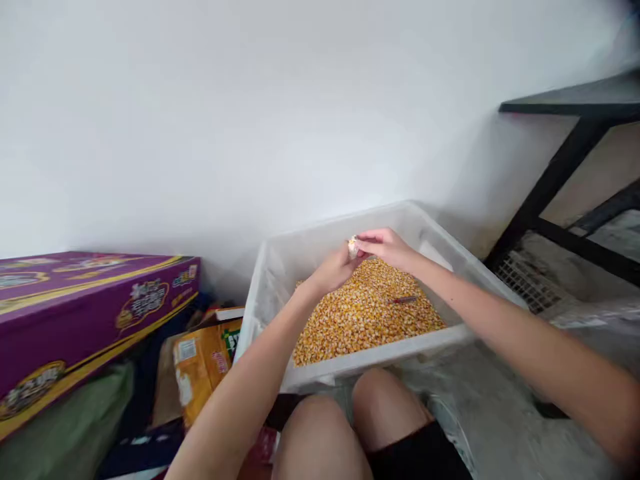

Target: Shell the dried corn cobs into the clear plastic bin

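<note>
My left hand (335, 268) is closed around a short corn cob (353, 247), pale and whitish with a little yellow on it. The fingers of my right hand (384, 245) press against the cob from the other side, so most of it is hidden. Both hands are above a white plastic bin (345, 357) that holds a wide layer of loose yellow corn kernels (350, 320). On the kernels, to the right, lies a thin tool with a red part (404, 300); its kind is too small to make out.
A purple printed carton (100, 313) stands at the left, with a yellow-orange package (203, 360) and a green bag (75, 423) beside it. A black-framed table (555, 167) is at the right, near a white plastic crate (530, 283). A white wall rises behind the bin.
</note>
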`<state>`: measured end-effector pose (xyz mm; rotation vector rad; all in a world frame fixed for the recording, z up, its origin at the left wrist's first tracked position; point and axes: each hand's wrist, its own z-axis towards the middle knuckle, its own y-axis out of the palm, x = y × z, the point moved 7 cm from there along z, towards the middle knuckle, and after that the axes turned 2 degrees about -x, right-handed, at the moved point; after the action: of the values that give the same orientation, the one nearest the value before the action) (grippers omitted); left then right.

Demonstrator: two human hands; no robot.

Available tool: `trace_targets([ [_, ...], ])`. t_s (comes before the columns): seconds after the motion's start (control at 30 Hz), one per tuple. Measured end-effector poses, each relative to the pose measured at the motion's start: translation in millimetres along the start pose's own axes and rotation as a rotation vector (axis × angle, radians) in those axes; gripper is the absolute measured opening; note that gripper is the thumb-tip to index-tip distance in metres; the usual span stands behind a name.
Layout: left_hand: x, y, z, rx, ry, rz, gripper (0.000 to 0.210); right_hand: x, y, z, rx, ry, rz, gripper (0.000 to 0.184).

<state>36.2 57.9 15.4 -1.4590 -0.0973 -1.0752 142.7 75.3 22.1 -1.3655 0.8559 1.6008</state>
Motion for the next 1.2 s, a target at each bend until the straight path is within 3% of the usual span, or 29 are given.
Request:
trace_targets([
  [0.17,-3,2.3,0,0.017,-0.061,0.090,0.021,2,-3,1,0.067,0.007,-0.155,0.017],
  [0.3,-1,10.9,0,0.008,-0.042,0.176,0.015,-9,-5,-8,0.221,-0.036,-0.553,0.017],
  [0.43,-1,18.0,0,-0.021,-0.034,0.215,0.008,-20,1,-15,0.273,-0.095,-0.854,0.015],
  [0.53,-6,15.5,0,-0.022,-0.084,0.191,0.012,-15,0,-10,0.219,-0.105,-0.796,0.016],
  [0.7,-20,5.2,1,0.013,-0.126,0.084,0.020,14,-6,6,0.012,0.104,-0.375,0.022],
  [0.97,-18,3.4,0,-0.004,-0.088,0.150,0.017,-9,1,-7,-0.034,-0.042,-0.906,0.022],
  [1.07,-15,4.3,-1,-0.030,-0.095,0.156,0.017,-16,5,-10,-0.032,-0.082,-1.013,0.020],
  [1.2,-14,5.9,-2,-0.090,-0.106,0.123,0.019,-19,10,-13,-0.123,-0.123,-1.091,0.025],
])
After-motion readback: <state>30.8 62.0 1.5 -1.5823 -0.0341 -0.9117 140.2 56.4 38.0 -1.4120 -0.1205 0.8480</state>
